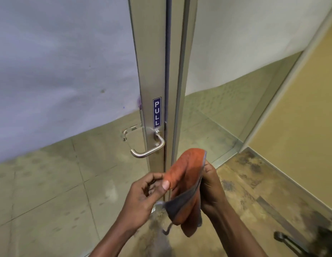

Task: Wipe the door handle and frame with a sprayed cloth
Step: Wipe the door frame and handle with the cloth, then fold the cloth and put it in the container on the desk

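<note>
Ahead stood the curved steel door handle (148,149) under a blue PULL sticker (157,112). Both grips, left hand (144,193) and right hand (211,186), clamped an orange-grey cloth (183,182).

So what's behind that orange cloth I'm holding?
The lower stretch of the door frame runs down behind the orange cloth, and the right hand reaches its fingers behind it too. That bit of frame and those fingers are covered. The left hand pinches its edge.
</note>
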A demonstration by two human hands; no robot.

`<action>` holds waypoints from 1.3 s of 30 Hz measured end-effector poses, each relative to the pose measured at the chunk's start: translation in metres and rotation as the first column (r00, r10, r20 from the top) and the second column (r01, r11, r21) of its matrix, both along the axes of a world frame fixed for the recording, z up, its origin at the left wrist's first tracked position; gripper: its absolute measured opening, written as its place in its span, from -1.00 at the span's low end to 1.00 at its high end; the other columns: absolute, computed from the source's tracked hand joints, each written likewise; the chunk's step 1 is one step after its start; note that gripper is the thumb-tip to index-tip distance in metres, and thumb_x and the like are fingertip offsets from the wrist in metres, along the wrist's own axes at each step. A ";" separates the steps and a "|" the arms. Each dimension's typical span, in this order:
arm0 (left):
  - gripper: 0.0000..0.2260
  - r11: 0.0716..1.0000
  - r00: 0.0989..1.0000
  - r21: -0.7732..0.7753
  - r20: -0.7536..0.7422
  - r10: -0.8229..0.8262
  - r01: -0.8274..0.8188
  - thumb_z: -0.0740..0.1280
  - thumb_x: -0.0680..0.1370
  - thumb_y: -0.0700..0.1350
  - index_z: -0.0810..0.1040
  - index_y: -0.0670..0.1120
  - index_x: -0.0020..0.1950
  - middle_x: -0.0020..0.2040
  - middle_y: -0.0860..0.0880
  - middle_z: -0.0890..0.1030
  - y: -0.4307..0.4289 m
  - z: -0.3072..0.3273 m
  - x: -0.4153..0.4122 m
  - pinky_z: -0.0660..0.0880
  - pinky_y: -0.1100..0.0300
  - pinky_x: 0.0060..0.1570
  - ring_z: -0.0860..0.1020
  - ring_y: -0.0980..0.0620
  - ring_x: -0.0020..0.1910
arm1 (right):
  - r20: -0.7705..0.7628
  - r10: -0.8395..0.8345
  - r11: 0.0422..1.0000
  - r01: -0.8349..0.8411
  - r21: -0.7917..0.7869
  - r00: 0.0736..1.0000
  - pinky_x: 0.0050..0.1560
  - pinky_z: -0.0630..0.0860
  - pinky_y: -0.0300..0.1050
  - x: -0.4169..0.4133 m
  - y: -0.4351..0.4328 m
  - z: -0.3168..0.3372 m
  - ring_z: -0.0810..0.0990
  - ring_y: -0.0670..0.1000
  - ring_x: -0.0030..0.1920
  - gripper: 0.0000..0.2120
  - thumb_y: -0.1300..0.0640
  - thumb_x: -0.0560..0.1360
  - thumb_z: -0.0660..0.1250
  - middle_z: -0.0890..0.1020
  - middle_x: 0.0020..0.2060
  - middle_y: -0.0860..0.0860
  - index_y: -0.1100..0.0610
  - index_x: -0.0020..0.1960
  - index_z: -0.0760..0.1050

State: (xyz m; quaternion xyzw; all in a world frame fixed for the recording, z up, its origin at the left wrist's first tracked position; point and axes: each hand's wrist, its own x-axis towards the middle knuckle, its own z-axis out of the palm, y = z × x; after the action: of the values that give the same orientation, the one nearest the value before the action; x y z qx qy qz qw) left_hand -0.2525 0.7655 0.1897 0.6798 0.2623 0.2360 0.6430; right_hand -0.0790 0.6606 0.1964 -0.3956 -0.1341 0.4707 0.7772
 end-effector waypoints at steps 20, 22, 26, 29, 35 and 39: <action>-0.85 0.968 0.958 -0.067 -0.175 0.226 -0.241 0.45 0.75 -0.04 0.66 -0.01 -0.01 -0.23 -0.08 0.66 -0.167 -0.028 0.084 0.52 -0.09 -0.10 0.56 -0.07 -0.21 | -0.340 0.048 0.939 -0.158 -0.305 0.939 0.28 0.67 0.19 0.061 -0.220 -0.069 0.69 0.27 0.25 -0.36 -0.28 0.68 0.22 0.68 0.28 0.29 0.26 0.35 0.65; -0.85 0.959 0.945 -0.063 -0.198 0.259 -0.276 0.47 0.74 -0.04 0.67 -0.03 -0.01 -0.12 -0.21 0.73 -0.180 -0.029 0.085 0.53 -0.12 -0.08 0.61 -0.15 -0.17 | -0.244 0.121 0.895 -0.212 -0.393 0.962 0.40 0.59 0.25 0.060 -0.241 -0.074 0.69 0.27 0.26 -0.23 -0.44 0.61 0.22 0.68 0.29 0.28 0.23 0.33 0.67; -0.86 0.939 0.917 -0.074 -0.252 0.309 -0.337 0.46 0.74 -0.07 0.68 -0.14 0.07 -0.05 -0.24 0.79 -0.208 -0.030 0.085 0.58 -0.02 -0.10 0.70 -0.13 -0.14 | 0.037 0.354 0.783 -0.274 -0.559 0.935 0.14 0.65 0.10 0.043 -0.275 -0.079 0.77 0.15 0.13 -0.39 -0.18 0.39 0.66 0.77 0.19 0.12 0.09 0.33 0.64; -0.83 0.926 0.905 -0.105 -0.277 0.322 -0.362 0.48 0.73 -0.09 0.68 -0.19 0.10 -0.08 -0.30 0.77 -0.222 -0.033 0.081 0.54 0.00 -0.11 0.66 -0.11 -0.18 | 0.093 0.247 0.840 -0.165 -0.516 0.965 0.27 0.65 0.20 0.030 -0.290 -0.088 0.76 0.21 0.18 -0.43 0.12 0.32 0.71 0.78 0.16 0.14 0.09 0.29 0.65; -0.69 0.910 0.933 -0.373 -0.357 0.040 -0.182 0.62 0.57 0.13 0.67 -0.05 -0.19 -0.22 -0.09 0.73 -0.248 -0.055 0.057 0.61 0.15 -0.20 0.63 0.00 -0.27 | 0.044 0.107 0.904 -0.079 -0.421 0.993 0.44 0.51 0.41 0.022 -0.309 -0.093 0.69 0.29 0.30 -0.50 0.34 0.48 0.57 0.73 0.25 0.22 0.13 0.39 0.59; -0.68 0.806 0.952 -0.540 -0.293 0.090 -0.243 0.64 0.50 -0.23 0.71 -0.23 0.23 0.01 -0.18 0.85 -0.267 -0.073 0.040 0.70 0.19 -0.19 0.80 0.01 -0.17 | 0.042 0.104 0.892 -0.074 -0.445 0.994 0.41 0.54 0.38 0.020 -0.325 -0.087 0.67 0.33 0.31 -0.52 0.46 0.51 0.47 0.72 0.24 0.27 0.23 0.40 0.56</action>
State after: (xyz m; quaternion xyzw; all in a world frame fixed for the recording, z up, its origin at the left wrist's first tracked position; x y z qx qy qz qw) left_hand -0.2128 0.4985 0.1171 0.4548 0.4597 0.1139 0.7542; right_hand -0.0594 0.3352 0.1092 -0.5705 -0.0668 0.5109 0.6396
